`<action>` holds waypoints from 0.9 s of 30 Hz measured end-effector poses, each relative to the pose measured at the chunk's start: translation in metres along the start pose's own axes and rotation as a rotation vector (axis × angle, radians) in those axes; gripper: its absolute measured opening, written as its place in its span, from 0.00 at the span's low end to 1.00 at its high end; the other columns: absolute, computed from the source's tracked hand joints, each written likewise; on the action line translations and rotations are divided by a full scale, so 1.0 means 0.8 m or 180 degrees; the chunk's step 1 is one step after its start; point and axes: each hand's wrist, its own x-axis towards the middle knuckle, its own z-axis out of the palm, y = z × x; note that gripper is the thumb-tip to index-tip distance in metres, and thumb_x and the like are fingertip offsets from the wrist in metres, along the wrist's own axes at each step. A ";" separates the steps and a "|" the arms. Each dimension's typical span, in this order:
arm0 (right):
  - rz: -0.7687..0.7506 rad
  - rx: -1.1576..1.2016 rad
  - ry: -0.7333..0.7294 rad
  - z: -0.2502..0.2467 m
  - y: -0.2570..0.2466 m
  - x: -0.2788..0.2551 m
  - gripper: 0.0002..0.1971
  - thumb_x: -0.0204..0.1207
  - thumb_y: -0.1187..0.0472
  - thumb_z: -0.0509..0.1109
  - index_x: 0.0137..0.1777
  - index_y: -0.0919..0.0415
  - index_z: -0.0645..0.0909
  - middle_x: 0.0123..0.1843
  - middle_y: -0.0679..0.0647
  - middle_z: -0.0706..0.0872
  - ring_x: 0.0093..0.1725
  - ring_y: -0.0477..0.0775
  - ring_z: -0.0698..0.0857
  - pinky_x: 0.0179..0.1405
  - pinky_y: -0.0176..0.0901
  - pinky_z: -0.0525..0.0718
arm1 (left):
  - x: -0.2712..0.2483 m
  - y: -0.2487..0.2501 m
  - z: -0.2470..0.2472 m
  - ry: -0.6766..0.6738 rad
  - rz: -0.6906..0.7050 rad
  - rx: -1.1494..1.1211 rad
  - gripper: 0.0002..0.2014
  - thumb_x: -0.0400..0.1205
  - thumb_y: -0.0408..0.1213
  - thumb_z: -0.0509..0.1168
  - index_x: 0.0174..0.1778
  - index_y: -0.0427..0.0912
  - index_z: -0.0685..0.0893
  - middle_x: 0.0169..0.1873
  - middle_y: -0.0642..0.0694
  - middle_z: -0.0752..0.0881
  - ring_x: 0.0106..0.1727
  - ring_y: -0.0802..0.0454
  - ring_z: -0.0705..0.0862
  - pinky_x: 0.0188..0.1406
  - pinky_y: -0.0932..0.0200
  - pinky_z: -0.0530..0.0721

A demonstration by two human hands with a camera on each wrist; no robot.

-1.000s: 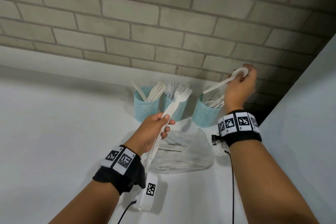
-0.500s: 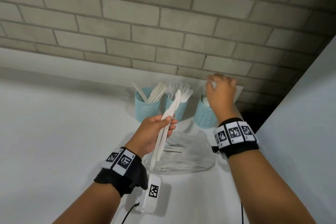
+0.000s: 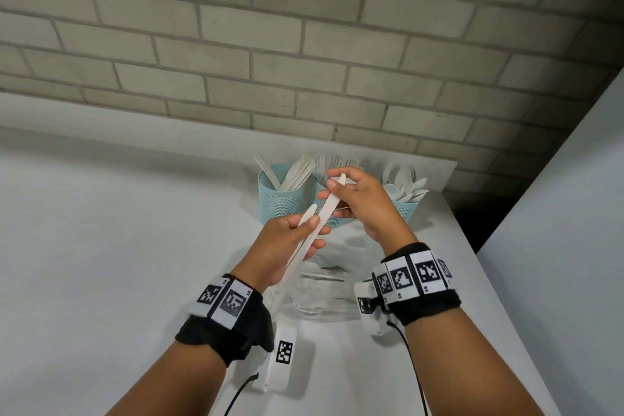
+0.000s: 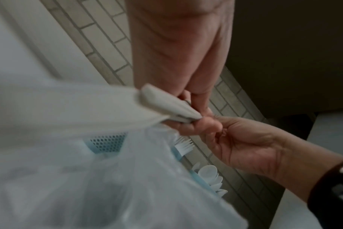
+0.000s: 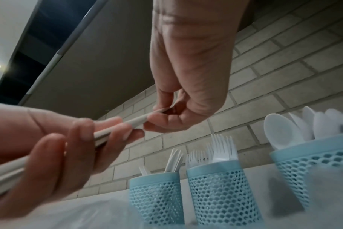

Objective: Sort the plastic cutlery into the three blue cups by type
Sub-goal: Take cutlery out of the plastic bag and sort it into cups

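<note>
The left hand (image 3: 283, 246) curls its fingers round two white plastic utensils (image 3: 305, 243), their handles slanting up and to the right out of its grip; which type they are cannot be told. The right hand (image 3: 361, 206) pinches the upper tip of the longer one between thumb and fingertips, just in front of the cups. Three blue mesh cups stand in a row on the white tabletop (image 3: 118, 246) against the brick wall (image 3: 304, 44). The left cup (image 5: 157, 196) holds knives, the middle cup (image 5: 219, 190) holds forks, and the right cup (image 5: 313, 168) holds spoons. A clear plastic bag (image 3: 331, 287) lies below the hands.
</note>
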 end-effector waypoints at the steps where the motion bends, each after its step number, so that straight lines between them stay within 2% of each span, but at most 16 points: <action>1: 0.0027 0.0017 0.0062 0.000 0.001 0.000 0.05 0.82 0.61 0.64 0.52 0.51 0.80 0.40 0.53 0.90 0.32 0.39 0.87 0.29 0.32 0.84 | -0.001 0.001 0.000 -0.0008 -0.0006 0.0119 0.08 0.84 0.39 0.61 0.53 0.43 0.84 0.39 0.46 0.90 0.27 0.61 0.85 0.28 0.69 0.82; 4: 0.0080 0.0042 0.0383 0.000 0.004 0.003 0.06 0.83 0.59 0.62 0.54 0.55 0.80 0.39 0.52 0.90 0.29 0.38 0.85 0.25 0.29 0.80 | -0.002 0.002 0.001 -0.0067 -0.0070 0.0303 0.07 0.86 0.42 0.58 0.54 0.48 0.81 0.36 0.46 0.87 0.23 0.60 0.79 0.25 0.68 0.77; 7: 0.0178 0.0164 0.0957 -0.008 0.006 0.011 0.05 0.83 0.60 0.61 0.51 0.55 0.79 0.36 0.51 0.89 0.20 0.38 0.76 0.21 0.30 0.71 | -0.003 0.001 -0.003 -0.0032 -0.0071 0.0363 0.09 0.86 0.43 0.58 0.56 0.49 0.81 0.34 0.48 0.83 0.24 0.60 0.73 0.22 0.70 0.72; 9: 0.0234 0.0203 0.1078 -0.013 0.005 0.013 0.07 0.84 0.63 0.58 0.52 0.56 0.78 0.34 0.52 0.88 0.21 0.41 0.71 0.20 0.31 0.69 | -0.003 0.001 -0.006 0.0014 -0.0050 0.0365 0.08 0.86 0.43 0.58 0.53 0.49 0.82 0.34 0.48 0.80 0.25 0.60 0.71 0.21 0.71 0.69; 13: 0.0216 0.0155 0.0880 -0.019 0.003 0.013 0.08 0.85 0.64 0.56 0.56 0.58 0.76 0.33 0.51 0.80 0.25 0.44 0.71 0.17 0.28 0.71 | -0.003 0.002 -0.009 -0.0074 -0.0040 0.0389 0.12 0.86 0.43 0.57 0.57 0.44 0.82 0.36 0.49 0.80 0.28 0.59 0.71 0.22 0.71 0.70; 16: 0.0263 0.0484 0.0702 -0.028 0.001 0.014 0.06 0.84 0.65 0.59 0.59 0.60 0.74 0.35 0.53 0.78 0.28 0.46 0.73 0.20 0.28 0.75 | -0.002 0.001 -0.010 -0.0053 -0.0015 0.0383 0.09 0.84 0.42 0.61 0.51 0.41 0.82 0.37 0.49 0.79 0.29 0.59 0.70 0.23 0.71 0.71; 19: 0.0194 0.0609 0.0501 -0.036 -0.003 0.010 0.10 0.82 0.69 0.61 0.61 0.61 0.73 0.36 0.55 0.78 0.30 0.46 0.75 0.24 0.28 0.78 | 0.000 0.001 -0.013 0.0104 -0.0024 0.0216 0.06 0.85 0.37 0.60 0.49 0.41 0.82 0.38 0.47 0.79 0.31 0.58 0.70 0.25 0.70 0.72; 21: 0.0078 0.0543 0.0489 -0.039 -0.007 0.008 0.11 0.81 0.69 0.63 0.61 0.61 0.74 0.36 0.55 0.79 0.26 0.42 0.75 0.23 0.28 0.77 | 0.001 0.002 -0.013 0.0159 -0.0114 0.0127 0.08 0.85 0.36 0.59 0.52 0.41 0.83 0.41 0.46 0.81 0.35 0.56 0.75 0.33 0.67 0.77; 23: 0.0042 0.0388 0.0385 -0.039 -0.009 0.007 0.10 0.80 0.68 0.64 0.60 0.61 0.75 0.35 0.54 0.81 0.22 0.39 0.74 0.20 0.28 0.74 | 0.001 0.002 -0.012 0.0027 -0.0186 0.0054 0.11 0.86 0.36 0.57 0.59 0.40 0.82 0.47 0.44 0.83 0.42 0.52 0.82 0.42 0.62 0.83; 25: 0.0104 0.0080 0.0128 -0.032 -0.007 0.005 0.08 0.79 0.68 0.66 0.57 0.59 0.77 0.36 0.53 0.82 0.22 0.39 0.73 0.20 0.28 0.73 | 0.000 0.001 -0.009 -0.0197 -0.0204 0.0092 0.12 0.87 0.35 0.56 0.63 0.40 0.80 0.51 0.44 0.86 0.49 0.50 0.85 0.50 0.56 0.84; 27: 0.0122 -0.0163 -0.0161 -0.018 -0.002 0.003 0.06 0.78 0.68 0.67 0.51 0.57 0.79 0.35 0.52 0.84 0.22 0.39 0.74 0.21 0.29 0.74 | -0.002 0.001 -0.005 -0.0422 -0.0215 0.0085 0.12 0.87 0.36 0.54 0.63 0.41 0.79 0.52 0.43 0.88 0.53 0.47 0.87 0.55 0.51 0.84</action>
